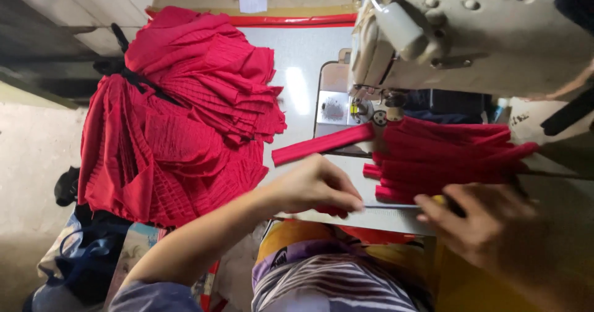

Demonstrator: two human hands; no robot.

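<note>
- Where the desk ends at its near edge, both hands sit right at that edge, the left hand over a bare pale strip and the right hand a little way off to its right.
- Open room lies beyond the left hand: a bare stretch of desk runs up to a red-trimmed far edge.
- Left of the left hand, a big heap of pleated red fabric covers that side of the desk and spills over its edge (a black strap lies across its top).
- Beyond the right hand, the sewing machine stands over the work, its head closing off that side.
- The left hand is closed, fingertips pinched on a small bit of red cloth at the desk edge.
- The right hand curls round a dark-and-yellow object; what it is I cannot tell.
- The red fabric strips lie bunched between the hands and the machine, just beyond the right hand; one strip sticks out leftward, flat and folded.
</note>
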